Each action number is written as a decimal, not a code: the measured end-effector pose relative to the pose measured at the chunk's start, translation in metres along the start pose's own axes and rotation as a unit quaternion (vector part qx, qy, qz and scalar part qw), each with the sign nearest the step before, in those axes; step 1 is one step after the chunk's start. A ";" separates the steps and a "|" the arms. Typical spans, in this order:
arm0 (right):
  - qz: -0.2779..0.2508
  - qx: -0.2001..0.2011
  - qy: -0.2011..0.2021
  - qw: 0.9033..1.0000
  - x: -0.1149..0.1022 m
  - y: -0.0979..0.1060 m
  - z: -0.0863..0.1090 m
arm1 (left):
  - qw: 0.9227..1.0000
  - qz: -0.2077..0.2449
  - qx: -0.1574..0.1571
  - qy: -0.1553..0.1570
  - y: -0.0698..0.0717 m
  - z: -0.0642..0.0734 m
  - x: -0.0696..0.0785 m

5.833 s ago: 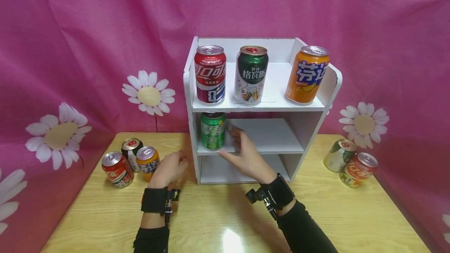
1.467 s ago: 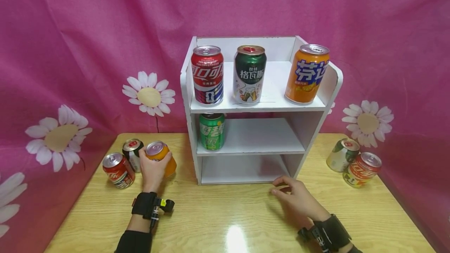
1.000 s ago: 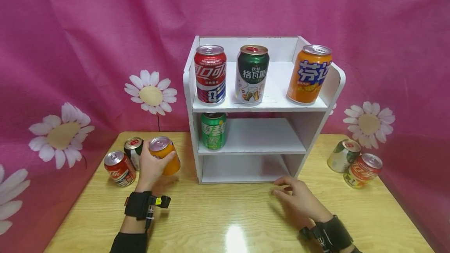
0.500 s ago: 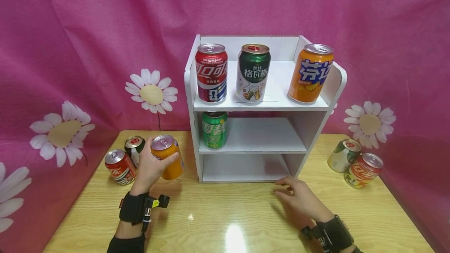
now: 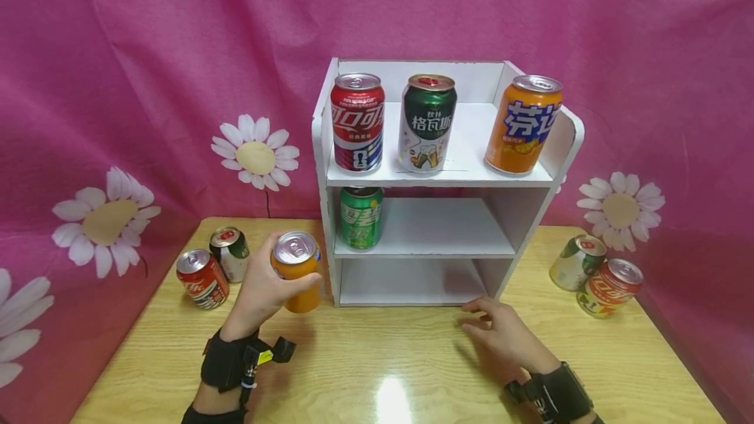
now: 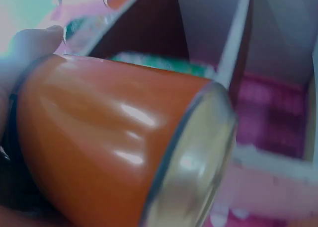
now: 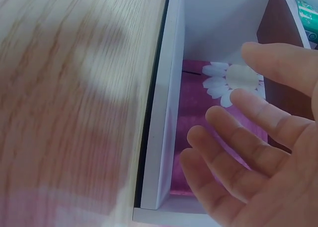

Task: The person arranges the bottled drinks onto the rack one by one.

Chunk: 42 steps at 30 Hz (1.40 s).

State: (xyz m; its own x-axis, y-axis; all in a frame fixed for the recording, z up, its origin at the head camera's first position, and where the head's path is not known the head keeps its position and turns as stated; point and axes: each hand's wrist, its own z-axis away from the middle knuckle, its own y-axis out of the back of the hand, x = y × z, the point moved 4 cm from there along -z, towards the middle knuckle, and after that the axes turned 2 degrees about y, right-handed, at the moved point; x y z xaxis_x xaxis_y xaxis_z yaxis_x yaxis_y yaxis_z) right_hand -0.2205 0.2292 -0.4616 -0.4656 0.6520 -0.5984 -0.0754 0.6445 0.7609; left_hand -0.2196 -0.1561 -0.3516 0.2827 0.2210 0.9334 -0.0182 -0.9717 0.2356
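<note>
An orange soda can is gripped in my left hand, thumb and fingers round its sides, held above the table left of the white shelf unit. In the left wrist view the orange can fills the middle, its silver end toward the lower right. My right hand holds nothing and hovers at the shelf's lower right front corner. In the right wrist view that hand has its fingers loosely bent and spread in front of the bottom compartment. A green can stands at the left of the middle shelf.
On the top shelf stand a red cola can, a green-and-white can and an orange can. A red can and a dark green-white can stand on the left of the table; a pale green can and a red-yellow can stand right.
My left hand took hold of the orange can beside the other left cans, lifted it and carried it right toward the shelf. My right hand moved from the green can to the shelf's lower right corner.
</note>
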 end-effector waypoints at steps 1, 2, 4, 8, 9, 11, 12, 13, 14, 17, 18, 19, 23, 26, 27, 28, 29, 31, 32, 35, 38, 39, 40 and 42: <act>0.000 0.000 0.000 1.000 0.000 0.000 0.000 | 1.000 0.001 -0.005 -0.002 -0.003 0.001 0.003; -0.001 0.000 -0.001 1.000 0.000 -0.001 0.000 | 1.000 0.003 -0.010 -0.004 -0.007 0.001 0.005; -0.004 0.000 -0.002 1.000 0.000 -0.001 0.000 | 1.000 0.008 -0.022 -0.010 -0.016 0.001 0.010; -0.010 -0.002 -0.007 1.000 0.001 0.000 0.000 | 0.998 0.025 -0.055 -0.034 -0.038 -0.002 0.020; -0.011 -0.002 -0.007 1.000 0.001 0.000 0.000 | 0.997 0.027 -0.061 -0.042 -0.044 -0.003 0.023; -0.011 -0.001 -0.007 1.000 0.001 0.001 0.000 | 0.995 0.031 -0.074 -0.054 -0.055 -0.005 0.029; -0.010 -0.001 -0.007 1.000 0.001 0.001 0.000 | 0.995 0.033 -0.079 -0.059 -0.060 -0.006 0.031; -0.013 -0.001 -0.006 1.000 0.001 0.001 0.000 | 0.994 0.036 -0.083 -0.062 -0.064 -0.007 0.033; -0.016 -0.003 -0.007 1.000 0.001 0.001 0.000 | 0.994 0.039 -0.085 -0.064 -0.068 -0.008 0.035; -0.026 -0.008 -0.009 1.000 0.002 0.002 0.000 | 0.993 0.040 -0.093 -0.062 -0.079 -0.013 0.040; -0.027 -0.010 -0.009 1.000 0.003 0.002 -0.001 | 0.993 0.038 -0.096 -0.060 -0.082 -0.015 0.042; -0.029 -0.013 -0.010 0.999 0.003 0.001 -0.001 | 0.993 0.035 -0.099 -0.057 -0.086 -0.017 0.043; -0.027 -0.030 -0.012 0.999 0.004 0.001 0.000 | 0.992 0.025 -0.110 -0.051 -0.099 -0.027 0.047; -0.025 -0.044 -0.016 0.999 0.005 0.000 0.000 | 0.992 0.019 -0.107 -0.056 -0.108 -0.032 0.050; -0.022 -0.047 -0.016 0.999 0.006 -0.001 0.000 | 0.993 0.016 -0.105 -0.059 -0.111 -0.034 0.051; -0.021 -0.051 -0.016 0.998 0.007 -0.001 0.000 | 0.993 0.015 -0.104 -0.060 -0.114 -0.036 0.052; -0.020 -0.053 -0.017 0.998 0.007 -0.001 0.000 | 0.993 0.014 -0.104 -0.062 -0.116 -0.038 0.054; -0.017 -0.056 -0.015 0.998 0.008 -0.002 0.000 | 0.993 0.012 -0.103 -0.060 -0.122 -0.041 0.056; -0.015 -0.057 -0.015 0.998 0.009 -0.003 0.000 | 0.993 0.014 -0.105 -0.059 -0.125 -0.043 0.057; -0.007 -0.059 -0.013 0.998 0.010 -0.003 0.000 | 0.993 0.018 -0.105 -0.051 -0.134 -0.049 0.059; -0.001 -0.059 -0.012 0.998 0.010 -0.004 0.000 | 0.993 0.022 -0.104 -0.048 -0.141 -0.054 0.059; 0.000 -0.059 -0.012 0.998 0.010 -0.004 0.000 | 0.993 0.019 -0.104 -0.049 -0.143 -0.055 0.059; 0.000 -0.060 -0.013 0.998 0.010 -0.004 0.000 | 0.993 0.018 -0.104 -0.050 -0.145 -0.056 0.059; -0.002 -0.063 -0.016 0.998 0.010 -0.005 0.000 | 0.993 0.017 -0.102 -0.052 -0.147 -0.058 0.059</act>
State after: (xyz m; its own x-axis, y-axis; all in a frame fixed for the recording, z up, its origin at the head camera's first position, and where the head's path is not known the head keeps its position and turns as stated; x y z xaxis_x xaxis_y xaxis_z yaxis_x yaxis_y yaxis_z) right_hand -0.2253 0.2326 -0.4713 -0.4367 0.6629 -0.6082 -0.1884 0.5937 0.7823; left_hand -0.2563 0.0048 -0.3156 0.3751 0.1693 0.9114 -0.2207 -0.9386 0.2652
